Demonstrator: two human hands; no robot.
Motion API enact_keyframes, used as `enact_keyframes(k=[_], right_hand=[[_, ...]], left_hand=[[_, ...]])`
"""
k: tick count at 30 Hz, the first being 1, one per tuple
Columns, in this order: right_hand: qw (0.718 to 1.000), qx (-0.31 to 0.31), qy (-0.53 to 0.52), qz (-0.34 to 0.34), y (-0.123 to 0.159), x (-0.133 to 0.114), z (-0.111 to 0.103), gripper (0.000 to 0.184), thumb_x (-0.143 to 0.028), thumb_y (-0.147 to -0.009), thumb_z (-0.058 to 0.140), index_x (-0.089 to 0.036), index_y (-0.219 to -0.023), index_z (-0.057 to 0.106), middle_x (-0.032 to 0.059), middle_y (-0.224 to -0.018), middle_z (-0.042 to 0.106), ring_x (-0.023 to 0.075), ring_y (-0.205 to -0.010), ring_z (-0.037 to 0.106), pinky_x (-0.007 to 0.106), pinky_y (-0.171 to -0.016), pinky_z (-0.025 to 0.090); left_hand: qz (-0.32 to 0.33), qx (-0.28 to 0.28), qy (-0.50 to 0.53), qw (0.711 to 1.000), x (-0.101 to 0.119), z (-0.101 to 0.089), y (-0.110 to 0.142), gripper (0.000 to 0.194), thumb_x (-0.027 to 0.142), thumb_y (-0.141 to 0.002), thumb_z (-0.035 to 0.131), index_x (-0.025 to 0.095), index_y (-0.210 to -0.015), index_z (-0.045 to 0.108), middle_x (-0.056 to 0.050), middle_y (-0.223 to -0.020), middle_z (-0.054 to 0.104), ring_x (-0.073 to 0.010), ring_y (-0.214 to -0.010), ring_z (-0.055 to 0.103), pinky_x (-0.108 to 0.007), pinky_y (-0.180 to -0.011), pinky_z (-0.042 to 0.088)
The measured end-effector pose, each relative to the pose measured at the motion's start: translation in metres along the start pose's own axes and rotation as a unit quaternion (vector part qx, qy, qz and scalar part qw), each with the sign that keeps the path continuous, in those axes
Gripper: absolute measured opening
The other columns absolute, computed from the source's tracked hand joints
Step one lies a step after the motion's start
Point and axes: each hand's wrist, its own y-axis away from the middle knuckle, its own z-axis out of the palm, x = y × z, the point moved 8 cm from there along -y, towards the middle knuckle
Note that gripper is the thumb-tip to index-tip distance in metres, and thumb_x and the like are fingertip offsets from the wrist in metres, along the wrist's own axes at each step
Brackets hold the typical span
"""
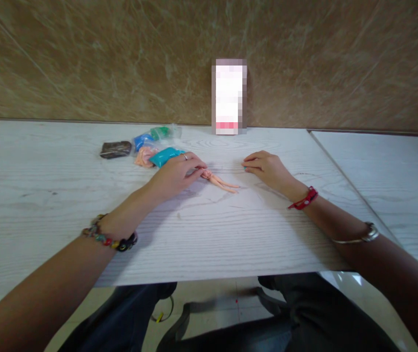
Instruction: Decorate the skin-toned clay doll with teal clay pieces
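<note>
My left hand [179, 172] is closed on the upper part of a small peach-coloured doll figure [218, 181]. The figure's two thin legs stick out to the right over the table, while its upper end is hidden by my fingers. To the right, my right hand [267, 167] pinches a tiny teal bit [244, 168] between thumb and fingertips, a short way from the legs. Just behind my left hand lies a teal packet of what looks like modelling clay [165, 156]. A peach lump in clear wrapping [144, 157] sits against it.
Farther back are a blue packet [142, 141], a green packet [159, 132] and a dark brown wrapped block [115, 149]. A blurred-out phone-like upright screen [229, 98] leans on the marbled wall [84, 58]. The white wood-grain table [209, 244] has a seam at right.
</note>
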Motion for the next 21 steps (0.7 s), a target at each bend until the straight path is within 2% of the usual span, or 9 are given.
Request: enact_keyframes(k=[8, 13, 18, 21], right_hand=[[0.999, -0.014, 0.021, -0.027, -0.002, -0.005, 0.0, 0.017, -0.017, -0.081, 0.058, -0.018, -0.087, 0.074, 0.0071, -0.094, 0.071, 0.0204, -0.088, 0.062, 0.035, -0.08, 0.049], [0.998, -0.022, 0.02, -0.059, -0.001, -0.014, 0.002, 0.017, -0.017, -0.082, 0.057, -0.02, -0.084, 0.074, 0.0065, -0.095, 0.07, 0.02, -0.089, 0.061, 0.034, -0.079, 0.047], [0.999, -0.02, 0.034, -0.032, -0.001, -0.012, 0.003, 0.018, -0.019, -0.083, 0.056, -0.02, -0.085, 0.074, 0.0076, -0.099, 0.069, 0.0218, -0.094, 0.059, 0.038, -0.082, 0.044], [0.998, -0.029, 0.016, -0.048, 0.0, -0.015, 0.005, 0.016, -0.018, -0.082, 0.058, -0.02, -0.086, 0.074, 0.0077, -0.1, 0.069, 0.0218, -0.096, 0.059, 0.038, -0.083, 0.044]], left_hand=[[0.009, -0.012, 0.005, 1.0, 0.003, 0.001, -0.001, 0.028, 0.029, -0.087, 0.04, 0.014, -0.089, 0.063, -0.006, -0.092, 0.063, -0.0161, -0.088, 0.057, -0.03, -0.081, 0.045], [-0.001, 0.006, -0.005, 1.0, 0.0, -0.002, 0.0, 0.027, 0.028, -0.086, 0.04, 0.014, -0.091, 0.063, -0.006, -0.094, 0.063, -0.0159, -0.087, 0.057, -0.03, -0.08, 0.046], [-0.016, 0.013, -0.018, 1.0, -0.001, -0.003, 0.0, 0.027, 0.027, -0.086, 0.041, 0.014, -0.092, 0.063, -0.005, -0.096, 0.063, -0.0157, -0.087, 0.057, -0.029, -0.08, 0.046], [-0.019, 0.016, -0.017, 1.0, 0.0, -0.005, 0.0, 0.027, 0.028, -0.085, 0.041, 0.014, -0.092, 0.064, -0.006, -0.095, 0.063, -0.0158, -0.086, 0.058, -0.029, -0.079, 0.046]])
